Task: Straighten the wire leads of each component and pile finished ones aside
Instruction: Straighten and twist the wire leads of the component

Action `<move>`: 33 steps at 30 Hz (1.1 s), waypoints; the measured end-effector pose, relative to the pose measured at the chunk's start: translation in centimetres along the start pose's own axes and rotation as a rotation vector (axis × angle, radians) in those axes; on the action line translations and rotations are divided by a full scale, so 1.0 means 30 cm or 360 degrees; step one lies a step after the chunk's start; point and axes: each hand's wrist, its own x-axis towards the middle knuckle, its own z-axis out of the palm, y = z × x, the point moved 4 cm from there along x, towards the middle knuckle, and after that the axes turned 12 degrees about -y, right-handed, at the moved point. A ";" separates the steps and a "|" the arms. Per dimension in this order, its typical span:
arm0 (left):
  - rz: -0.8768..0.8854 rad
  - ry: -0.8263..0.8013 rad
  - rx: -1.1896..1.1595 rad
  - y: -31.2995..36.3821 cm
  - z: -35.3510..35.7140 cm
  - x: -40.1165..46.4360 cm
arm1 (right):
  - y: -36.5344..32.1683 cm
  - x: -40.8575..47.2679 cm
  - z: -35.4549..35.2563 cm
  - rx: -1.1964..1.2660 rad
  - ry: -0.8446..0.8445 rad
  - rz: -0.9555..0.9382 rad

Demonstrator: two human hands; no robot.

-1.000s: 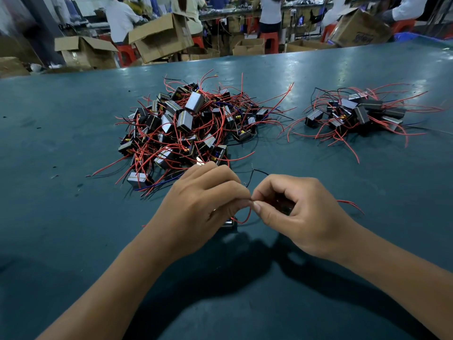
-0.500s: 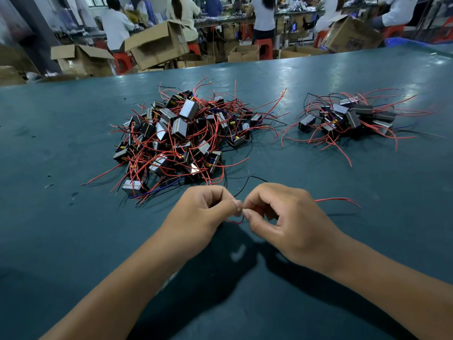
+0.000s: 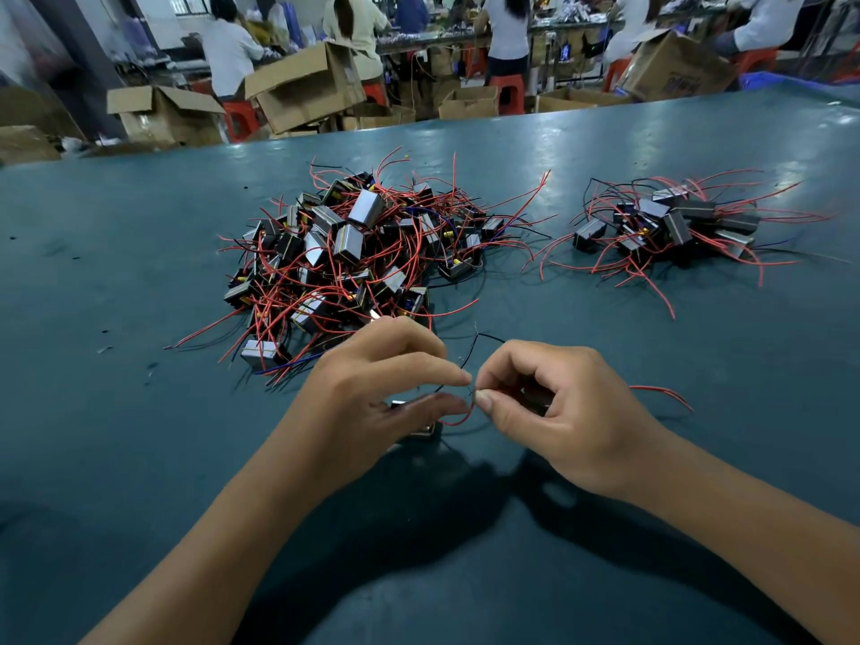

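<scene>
1. A teal worktop point(image 3: 139, 281) fills the foreground, with small dark specks point(image 3: 150, 366) on its left side.
2. Open cardboard boxes point(image 3: 305, 86) stand beyond its far edge.
3. Red stools point(image 3: 509, 93) sit among them.
4. People point(image 3: 228, 51) in light tops work at a long bench point(image 3: 433, 39) at the back.
</scene>
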 end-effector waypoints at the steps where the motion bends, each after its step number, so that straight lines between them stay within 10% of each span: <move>1: 0.0036 0.0002 0.0030 0.003 0.002 0.001 | -0.002 0.000 0.002 0.0014 -0.0016 -0.0004; 12: 0.0098 -0.0107 0.0166 0.020 0.009 0.012 | -0.032 -0.002 0.002 -0.0279 -0.0025 -0.0113; 33: -0.0785 -0.0244 -0.1209 -0.007 0.070 0.002 | -0.026 0.002 0.014 -0.0292 0.0082 -0.0131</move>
